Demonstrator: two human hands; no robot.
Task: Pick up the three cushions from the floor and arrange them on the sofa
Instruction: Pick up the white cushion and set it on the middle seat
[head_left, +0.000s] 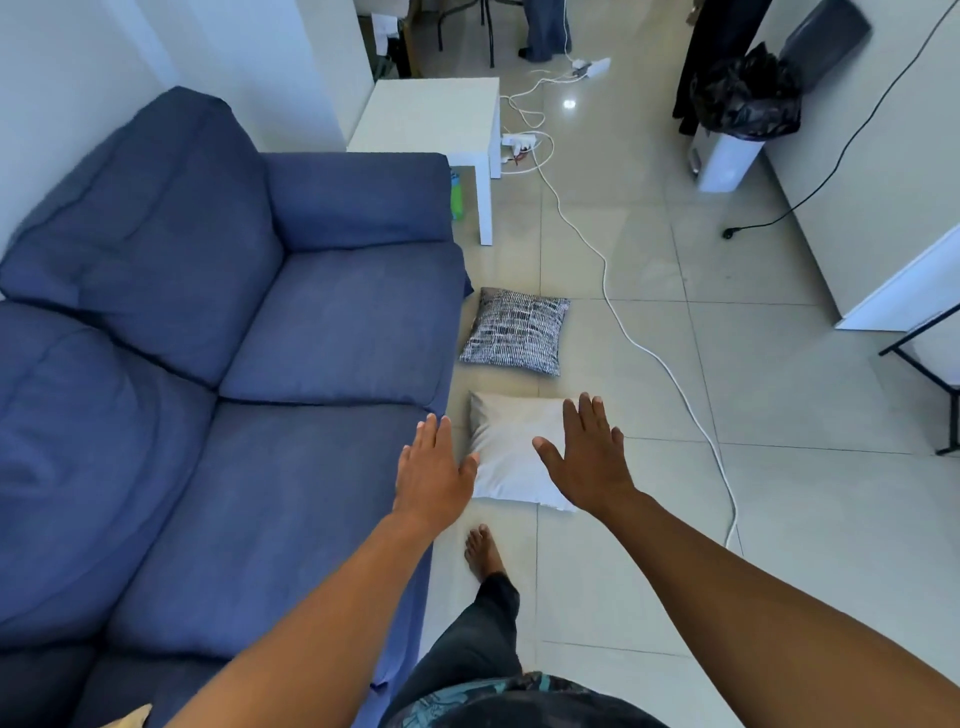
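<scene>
A person looks down at two outstretched bare arms. The left hand (434, 470) and right hand (587, 457) are both flat, fingers spread, holding nothing, above a white cushion (511, 457) lying on the tiled floor (779, 519) just beside a blue sofa (208, 338). A black-and-white patterned cushion (517, 331) lies on the floor just beyond it, also near the sofa's front edge. A bare foot (483, 551) stands near the white cushion. A white cable (670, 374) runs across the floor to the right.
</scene>
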